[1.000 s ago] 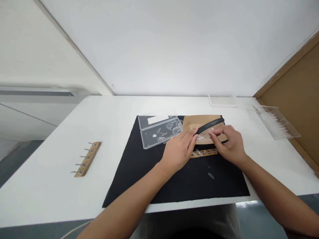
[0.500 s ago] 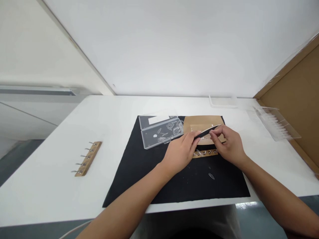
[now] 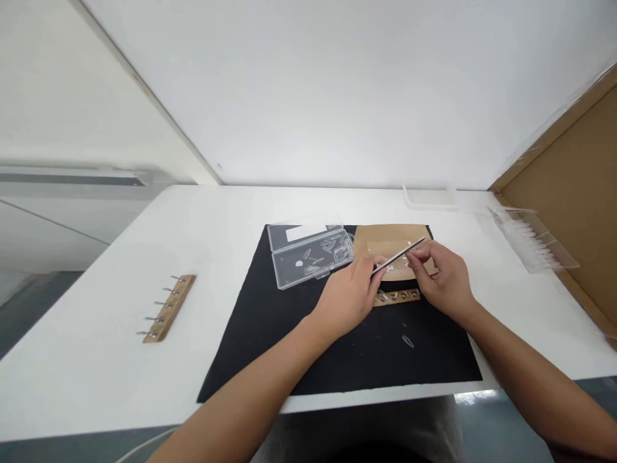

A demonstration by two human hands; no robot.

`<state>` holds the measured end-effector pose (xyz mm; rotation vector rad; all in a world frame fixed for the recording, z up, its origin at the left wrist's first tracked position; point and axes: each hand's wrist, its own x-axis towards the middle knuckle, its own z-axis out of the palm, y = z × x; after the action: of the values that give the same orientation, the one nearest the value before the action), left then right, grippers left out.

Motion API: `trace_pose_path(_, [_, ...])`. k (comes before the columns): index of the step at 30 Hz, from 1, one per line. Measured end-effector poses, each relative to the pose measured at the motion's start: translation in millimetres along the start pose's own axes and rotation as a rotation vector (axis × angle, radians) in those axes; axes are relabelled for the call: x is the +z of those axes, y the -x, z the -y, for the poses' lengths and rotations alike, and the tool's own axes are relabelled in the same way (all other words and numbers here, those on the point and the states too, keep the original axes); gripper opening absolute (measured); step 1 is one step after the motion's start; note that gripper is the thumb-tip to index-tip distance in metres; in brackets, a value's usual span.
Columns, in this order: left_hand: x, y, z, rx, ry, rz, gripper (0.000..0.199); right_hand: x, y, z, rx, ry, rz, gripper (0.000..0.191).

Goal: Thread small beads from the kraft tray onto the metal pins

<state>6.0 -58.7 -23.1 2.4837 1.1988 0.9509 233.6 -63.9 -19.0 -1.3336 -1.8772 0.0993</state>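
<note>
My left hand (image 3: 349,289) is closed around one end of a thin nail file (image 3: 402,254), which slants up to the right with its narrow edge toward me. The fingertips of my right hand (image 3: 441,273) are pinched right beside the file; whatever they hold is too small to make out. Below the hands, a wooden strip (image 3: 398,297) with metal fittings carries clear nail tips, its left part covered by my left hand. Behind the file lies a brown sheet (image 3: 393,231) with small pale bits on it. One clear nail tip (image 3: 407,341) rests on the black mat (image 3: 289,334).
An open clear plastic case (image 3: 284,276) of loose nail tips stands left of my hands. Farther left is another wooden strip (image 3: 169,308) with metal prongs. A clear tray (image 3: 431,197) sits at the back, and a clear case of nail tips (image 3: 530,241) at the right.
The nail file has rolled in my left hand, so its thin edge shows now instead of its black face. Both hands stay in nearly the same place.
</note>
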Motion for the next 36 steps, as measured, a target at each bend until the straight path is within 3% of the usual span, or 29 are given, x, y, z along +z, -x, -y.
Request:
trace_pose_path(7, [6.5,2.0,-0.1,0.000,-0.092,0.060,0.020,3.0,0.0,-3.6,0.008,0.092,-0.001,0.020])
trace_pose_path(16, [5.8,1.3,3.6,0.115,-0.206,0.094,0.024,0.5,-3.4,-0.8,-0.003,0.056,0.039,0.020])
trace_pose_path(23, [5.4,3.3,5.6,0.165,-0.257,0.096,0.016,-0.3,-3.1,3.9,-0.047,-0.004,0.094,0.018])
trace_pose_path(27, [5.1,2.8,4.9,0.167,-0.277,0.090,0.019,0.1,-3.1,6.6,0.002,0.003,0.065,0.019])
trace_pose_path(31, [5.1,2.8,4.3,0.179,-0.263,0.108,0.020,-0.5,-2.5,7.1,-0.015,-0.035,0.128,0.021])
trace_pose_path(36, [4.3,2.7,3.9,0.158,-0.276,0.120,0.023,-1.0,-3.0,8.3,0.056,-0.029,0.076,0.019])
